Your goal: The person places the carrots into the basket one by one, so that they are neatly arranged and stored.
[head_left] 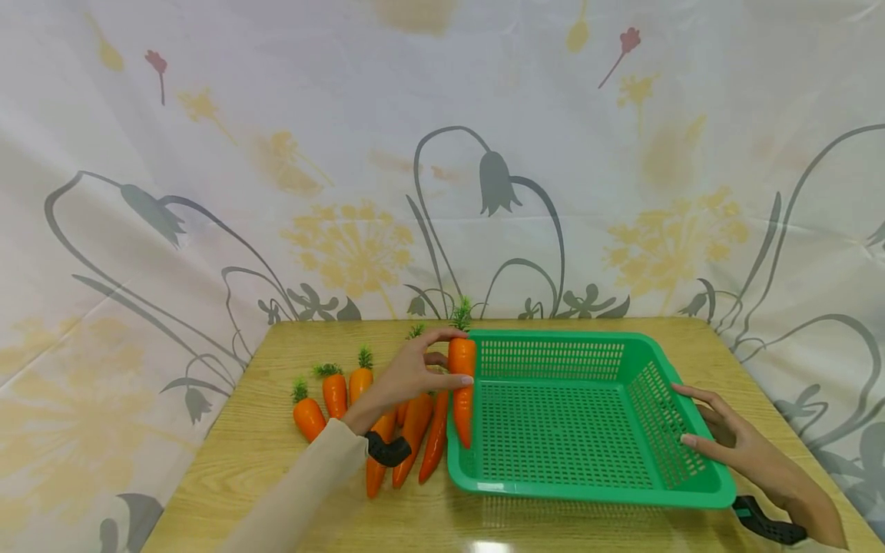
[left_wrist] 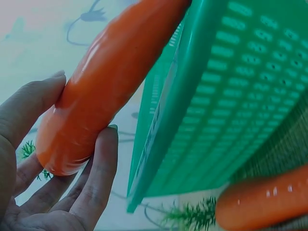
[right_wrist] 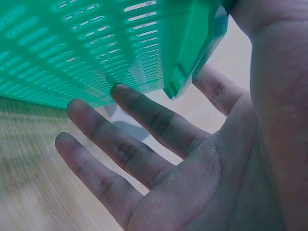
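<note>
My left hand (head_left: 415,372) holds an orange carrot (head_left: 462,392) with a short green top, thumb on one side and fingers on the other. The carrot hangs tip-down at the left rim of a green plastic basket (head_left: 588,498). In the left wrist view the carrot (left_wrist: 110,82) tilts over the rim beside the basket's slotted wall (left_wrist: 211,110). At the basket's right side, my right hand (head_left: 747,445) grips the rim, thumb over it. The other fingers extend along the outside of the wall in the right wrist view (right_wrist: 183,159).
Several more carrots (head_left: 415,438) lie on the wooden table (head_left: 242,461) left of the basket, partly hidden by my left arm. Behind the table hangs a pale cloth (head_left: 346,153) with a flower print.
</note>
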Demonstrator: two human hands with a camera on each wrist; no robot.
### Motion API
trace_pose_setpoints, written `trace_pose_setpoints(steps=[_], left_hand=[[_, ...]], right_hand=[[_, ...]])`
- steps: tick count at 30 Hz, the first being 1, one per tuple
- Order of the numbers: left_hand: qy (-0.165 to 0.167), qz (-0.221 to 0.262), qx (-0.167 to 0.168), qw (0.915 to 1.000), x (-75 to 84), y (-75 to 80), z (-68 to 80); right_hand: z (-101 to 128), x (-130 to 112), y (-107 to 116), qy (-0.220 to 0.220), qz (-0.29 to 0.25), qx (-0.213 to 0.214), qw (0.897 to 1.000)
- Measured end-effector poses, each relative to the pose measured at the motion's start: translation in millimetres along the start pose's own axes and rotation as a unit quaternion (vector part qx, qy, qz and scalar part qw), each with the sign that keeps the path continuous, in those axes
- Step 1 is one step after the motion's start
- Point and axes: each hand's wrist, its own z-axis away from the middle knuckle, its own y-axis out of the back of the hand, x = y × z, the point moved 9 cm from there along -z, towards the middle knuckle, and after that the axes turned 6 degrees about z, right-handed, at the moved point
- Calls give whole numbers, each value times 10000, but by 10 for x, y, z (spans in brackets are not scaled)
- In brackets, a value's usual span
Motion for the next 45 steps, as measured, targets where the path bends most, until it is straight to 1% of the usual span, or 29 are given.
trace_pose_setpoints(steps=[4,7,13,17,20,22,27,31,33,37,39,45], left_hand=[[-86,-136,-199,9997,23,-135,-80],[-47,-246,-320,9992,24,-226,-138],[-24,-448,-444,9980,30,-387,-264],[-11,-357,-516,9980,44,-505,-351],[9,-319,-533,9981,50,-586,-419],[-11,-489,-497,9976,64,-621,-466],[-69,-949,-335,9949,119,-663,-589],[-167,-963,-472,9941,164,-767,-676],[-182,-921,-588,9938,164,-847,-720],[-171,-996,-748,9921,137,-1015,-797],[-103,-902,-788,9927,109,-1092,-832],[148,-371,-836,9957,51,-1311,-944]], right_hand=[[-4,-19,7,33,58,54,10000],[-16,-2,22,35,97,67,9999],[-26,68,25,-25,92,0,10000],[-23,78,21,-82,78,-40,9999],[-17,72,20,-110,119,-41,9999],[-14,71,18,-121,121,-50,9998],[-15,42,25,26,154,24,9999],[-18,33,24,85,111,23,9999],[-16,30,23,106,89,17,9999],[-14,11,17,184,62,12,9998],[-16,1,14,207,47,25,9998],[-9,-11,12,199,1,46,9998]])
